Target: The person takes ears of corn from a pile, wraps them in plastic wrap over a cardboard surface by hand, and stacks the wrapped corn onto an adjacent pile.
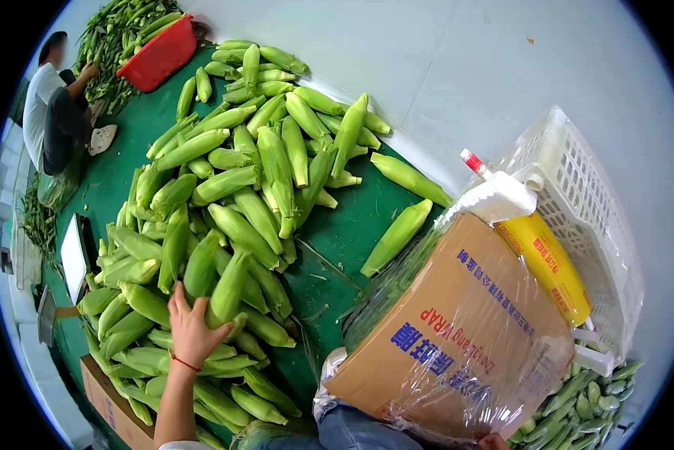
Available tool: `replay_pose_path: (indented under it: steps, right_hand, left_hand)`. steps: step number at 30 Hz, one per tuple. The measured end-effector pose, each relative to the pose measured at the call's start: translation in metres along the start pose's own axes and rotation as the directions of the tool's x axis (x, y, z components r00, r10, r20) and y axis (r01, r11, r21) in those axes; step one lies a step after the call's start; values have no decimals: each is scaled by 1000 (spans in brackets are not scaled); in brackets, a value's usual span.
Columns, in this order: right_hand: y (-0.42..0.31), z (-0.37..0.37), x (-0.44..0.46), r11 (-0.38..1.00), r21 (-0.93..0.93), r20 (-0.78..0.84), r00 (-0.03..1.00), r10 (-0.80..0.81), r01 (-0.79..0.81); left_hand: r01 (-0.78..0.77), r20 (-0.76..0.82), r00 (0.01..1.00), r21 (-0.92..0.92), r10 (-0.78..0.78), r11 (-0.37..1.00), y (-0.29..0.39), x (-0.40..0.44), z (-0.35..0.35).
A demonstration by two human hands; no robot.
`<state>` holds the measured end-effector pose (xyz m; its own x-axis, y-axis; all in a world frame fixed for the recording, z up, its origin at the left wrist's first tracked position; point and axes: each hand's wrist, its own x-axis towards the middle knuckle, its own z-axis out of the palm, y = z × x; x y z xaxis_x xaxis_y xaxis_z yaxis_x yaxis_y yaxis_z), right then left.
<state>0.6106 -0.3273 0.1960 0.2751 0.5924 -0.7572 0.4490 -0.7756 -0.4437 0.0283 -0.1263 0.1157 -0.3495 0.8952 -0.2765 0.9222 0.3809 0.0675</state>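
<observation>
Head view, corn ear (230, 291), smooth light-green husk (235, 276), left hand (192, 330) clasping its base, right hand (493, 442) mostly hidden, grip unclear

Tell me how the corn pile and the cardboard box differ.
The corn pile is green and unprinted; the cardboard box is brown with blue and red lettering. The corn pile is many loose ears; the cardboard box is one flat-faced piece, partly under clear film. The left hand touches the corn pile, not the cardboard box. Both lie near the person's legs.

High head-worn view, facing steeply down
</observation>
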Motion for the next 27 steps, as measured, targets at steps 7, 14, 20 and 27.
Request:
replay_pose_path:
  steps: [7,14,20,27]
  right_hand:
    - [-4,-2,0,990,-131,21,999,-46,48]
    - [-7,5,-4,992,40,-15,993,-117,118]
    - [40,5,9,921,-221,-44,940,-339,322]
    - [11,10,0,960,-130,-126,957,-262,246]
  left_hand:
    - [-485,-446,788,-27,424,874,81,26,42]
    - [-314,195,871,-484,451,817,310,156,192]
    - [157,269,924,-915,271,373,256,143,215]
    - [-137,-62,908,-978,413,155,126,33,22]
